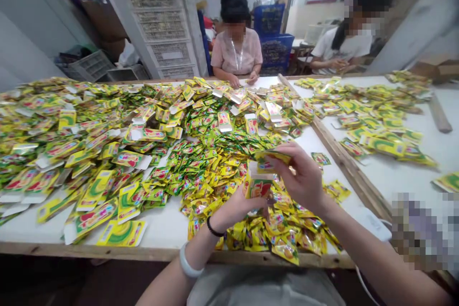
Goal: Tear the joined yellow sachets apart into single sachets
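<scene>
My left hand (236,208) is wrapped around a small printed carton (261,186), its white open end facing up. Above that opening, my right hand (303,177) pinches yellow-green sachets (268,158) between thumb and fingers; how many there are I cannot tell. The sachets' lower edge meets or overlaps the carton's mouth. Beneath both hands spreads a heap of yellow sachets (283,232), running into a pile of green sachets (193,153) farther back. To the left lie many flattened or part-open cartons (96,189) in yellow, green and red print.
A wooden strip (337,158) divides the white table, with more packets (387,134) beyond it. A white device (373,224) with a cable sits near my right forearm. Two people work across the table, one in a pink top (236,52), one in white (344,48). Crates (168,52) stand behind.
</scene>
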`<action>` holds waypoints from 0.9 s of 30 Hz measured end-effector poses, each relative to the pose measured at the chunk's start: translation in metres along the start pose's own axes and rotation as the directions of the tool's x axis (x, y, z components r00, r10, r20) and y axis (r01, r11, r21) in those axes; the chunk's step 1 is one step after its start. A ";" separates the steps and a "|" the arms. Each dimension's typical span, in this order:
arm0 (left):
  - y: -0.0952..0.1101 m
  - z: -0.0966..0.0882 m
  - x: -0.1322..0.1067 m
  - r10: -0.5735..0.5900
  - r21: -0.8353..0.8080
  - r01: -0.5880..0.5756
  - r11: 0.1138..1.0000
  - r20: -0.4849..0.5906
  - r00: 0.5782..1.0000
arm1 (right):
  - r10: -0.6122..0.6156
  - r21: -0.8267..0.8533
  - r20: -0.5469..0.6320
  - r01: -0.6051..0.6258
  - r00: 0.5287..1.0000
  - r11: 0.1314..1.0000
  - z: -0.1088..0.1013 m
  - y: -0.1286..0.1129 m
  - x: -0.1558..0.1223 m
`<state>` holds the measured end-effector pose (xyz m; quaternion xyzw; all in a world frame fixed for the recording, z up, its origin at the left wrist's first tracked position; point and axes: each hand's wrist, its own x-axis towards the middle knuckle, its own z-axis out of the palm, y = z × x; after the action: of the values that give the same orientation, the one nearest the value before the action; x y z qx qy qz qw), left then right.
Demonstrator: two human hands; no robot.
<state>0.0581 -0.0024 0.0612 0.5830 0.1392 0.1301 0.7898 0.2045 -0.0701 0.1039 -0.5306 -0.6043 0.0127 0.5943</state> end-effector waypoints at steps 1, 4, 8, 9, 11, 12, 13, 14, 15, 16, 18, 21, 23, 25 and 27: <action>0.001 0.000 -0.002 -0.005 0.019 0.005 1.000 -0.005 1.000 | -0.042 -0.034 0.075 0.044 0.996 0.998 0.001 0.000 -0.002; -0.001 -0.006 -0.007 -0.039 0.089 0.042 0.995 -0.035 0.999 | -0.014 -0.126 0.310 0.055 0.951 0.991 -0.006 0.000 -0.006; -0.015 -0.008 -0.007 -0.050 0.200 0.059 0.978 -0.051 0.997 | 0.132 -0.238 0.538 0.000 0.833 0.971 -0.022 -0.006 -0.006; -0.019 -0.006 -0.006 -0.045 0.224 0.053 0.973 -0.042 0.998 | 0.147 -0.237 0.601 -0.001 0.786 0.972 -0.024 -0.008 -0.006; -0.024 -0.003 -0.004 -0.045 0.262 0.047 0.964 -0.014 0.999 | 0.149 -0.210 0.718 0.007 0.680 0.978 -0.027 -0.013 -0.006; -0.025 -0.001 -0.004 -0.055 0.264 0.054 0.963 -0.003 0.998 | 0.150 -0.195 0.749 -0.002 0.645 0.981 -0.028 -0.015 -0.007; -0.025 0.000 -0.004 -0.076 0.256 0.071 0.964 0.008 0.997 | 0.163 -0.187 0.753 -0.030 0.637 0.982 -0.029 -0.015 -0.009; -0.025 0.001 -0.005 -0.104 0.239 0.097 0.966 0.017 0.994 | 0.185 -0.181 0.731 -0.075 0.657 0.981 -0.030 -0.015 -0.012; -0.023 0.002 -0.005 -0.136 0.219 0.127 0.968 0.029 0.990 | 0.210 -0.170 0.692 -0.127 0.690 0.977 -0.032 -0.014 -0.015; -0.022 0.001 -0.006 -0.164 0.203 0.152 0.967 0.044 0.985 | 0.233 -0.158 0.653 -0.172 0.720 0.972 -0.033 -0.013 -0.018; -0.019 0.001 -0.008 -0.211 0.215 0.187 0.959 0.091 0.973 | 0.240 -0.140 0.613 -0.196 0.753 0.971 -0.035 -0.007 -0.025; -0.018 0.000 -0.009 -0.246 0.275 0.203 0.940 0.131 0.960 | 0.169 -0.119 0.623 -0.121 0.763 0.986 -0.036 -0.001 -0.031; -0.020 0.000 -0.010 -0.253 0.279 0.210 0.937 0.129 0.959 | 0.145 -0.068 0.655 -0.133 0.741 0.989 -0.038 -0.001 -0.033; -0.024 0.001 -0.010 -0.233 0.275 0.191 0.942 0.129 0.964 | 0.143 0.003 0.724 -0.210 0.675 0.978 -0.039 -0.005 -0.033; -0.026 0.004 -0.010 -0.182 0.300 0.134 0.944 0.139 0.973 | 0.139 0.042 0.798 -0.285 0.586 0.958 -0.039 -0.011 -0.035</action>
<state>0.0518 -0.0167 0.0375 0.6878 0.1373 -0.0042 0.7128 0.2171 -0.1216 0.0977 -0.4879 -0.7320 0.3655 0.3042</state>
